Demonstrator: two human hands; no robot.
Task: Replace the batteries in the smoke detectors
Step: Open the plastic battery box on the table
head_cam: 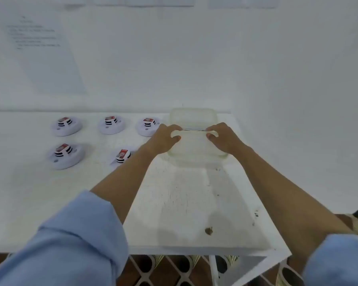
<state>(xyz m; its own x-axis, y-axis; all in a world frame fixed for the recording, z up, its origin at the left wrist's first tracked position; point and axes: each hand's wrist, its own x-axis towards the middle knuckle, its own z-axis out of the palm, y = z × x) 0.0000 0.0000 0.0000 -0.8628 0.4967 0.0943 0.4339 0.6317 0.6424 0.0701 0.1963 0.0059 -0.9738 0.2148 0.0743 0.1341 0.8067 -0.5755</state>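
Observation:
Several white round smoke detectors lie on the white table, each with a red-and-black battery on top: three in a far row [66, 125] [111, 124] [147, 126] and two nearer [65, 155] [121, 156]. To their right stands a translucent plastic container [194, 117] near the table's far right corner. My left hand [166, 138] grips the container's left side and my right hand [223, 137] grips its right side, fingers curled over the edge. What the container holds is hidden.
The table [194, 203] ends at a front edge and a right edge, with a white wall right behind and to the right. A printed sheet [39, 48] hangs on the wall at the left. Patterned floor [174, 269] shows below.

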